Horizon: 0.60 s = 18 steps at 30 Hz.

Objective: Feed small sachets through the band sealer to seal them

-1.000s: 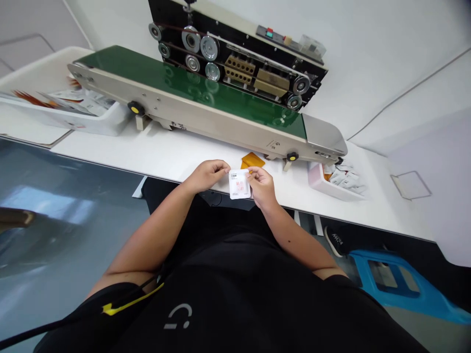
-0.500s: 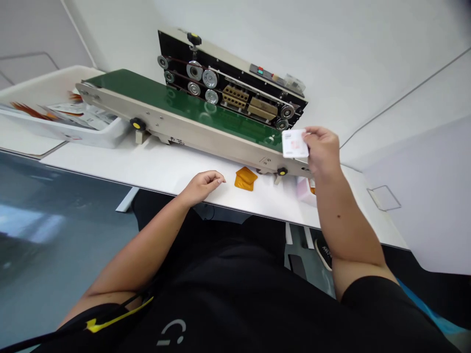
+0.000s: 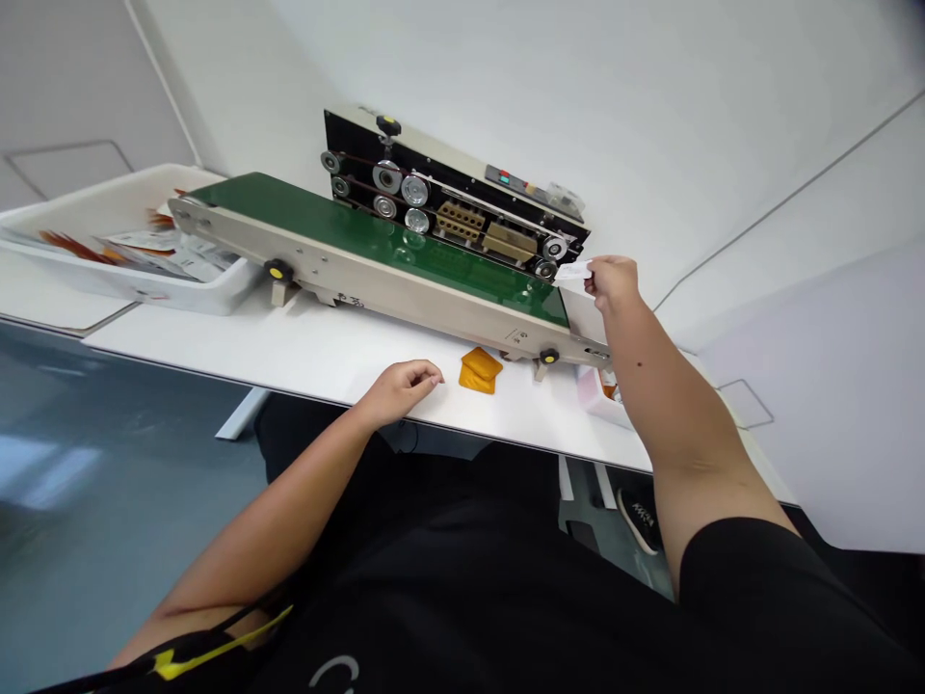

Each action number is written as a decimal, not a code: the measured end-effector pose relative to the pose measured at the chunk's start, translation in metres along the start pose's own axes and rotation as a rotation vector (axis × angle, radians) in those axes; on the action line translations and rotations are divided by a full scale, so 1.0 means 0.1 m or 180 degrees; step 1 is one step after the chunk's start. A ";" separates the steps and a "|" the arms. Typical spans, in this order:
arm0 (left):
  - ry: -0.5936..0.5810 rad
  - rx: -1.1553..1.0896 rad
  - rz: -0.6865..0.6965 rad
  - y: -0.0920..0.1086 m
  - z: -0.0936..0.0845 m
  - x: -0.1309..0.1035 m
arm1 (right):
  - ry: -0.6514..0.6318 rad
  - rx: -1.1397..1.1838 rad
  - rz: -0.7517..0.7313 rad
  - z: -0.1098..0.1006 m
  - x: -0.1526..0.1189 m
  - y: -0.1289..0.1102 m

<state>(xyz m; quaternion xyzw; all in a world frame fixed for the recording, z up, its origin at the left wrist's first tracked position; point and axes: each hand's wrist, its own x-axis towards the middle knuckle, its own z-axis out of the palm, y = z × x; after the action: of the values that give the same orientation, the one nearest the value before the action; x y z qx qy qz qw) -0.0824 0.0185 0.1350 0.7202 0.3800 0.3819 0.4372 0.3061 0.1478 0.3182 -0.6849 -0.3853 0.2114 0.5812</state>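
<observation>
My right hand (image 3: 614, 280) is closed in a pinch on a small white printed packet (image 3: 573, 271). That packet is held almost edge-on at the right end of a band sealing machine (image 3: 448, 217), close to its lower right roller. Below it runs the green conveyor belt (image 3: 361, 238). On the white table, my left hand (image 3: 405, 388) rests with its fingers curled in and nothing visible in them. Just to the right of it lie two gold packets (image 3: 480, 371), one overlapping the other.
A white bin (image 3: 217, 289) with many packets in it stands at the belt's left end. Under the belt's right end sits a small pinkish box (image 3: 596, 397) with packets inside. Black knobs (image 3: 278, 270) stick out from the conveyor's front. The table's front edge runs close to my body.
My right hand has brought the white packet in to the sealing machine's right end and turned it from face-on to nearly edge-on. My left hand stays by the gold packets. The view has tilted slightly.
</observation>
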 end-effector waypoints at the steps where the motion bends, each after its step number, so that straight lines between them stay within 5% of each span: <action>1: -0.0025 0.0002 -0.0011 0.01 0.00 0.00 | 0.0008 0.0022 0.0016 0.02 0.01 0.00; 10: -0.0037 0.0072 0.0058 0.03 0.01 -0.02 | -0.0095 0.0299 0.0426 0.20 0.04 -0.01; 18: -0.0053 0.0092 0.0068 0.00 0.01 -0.02 | -0.0422 0.0191 0.0155 0.31 0.06 0.08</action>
<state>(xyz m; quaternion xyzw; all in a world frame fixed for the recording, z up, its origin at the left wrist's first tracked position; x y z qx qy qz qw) -0.0824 0.0159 0.1343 0.7336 0.3741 0.3750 0.4258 0.2892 0.1717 0.3046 -0.6609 -0.3996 0.2817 0.5694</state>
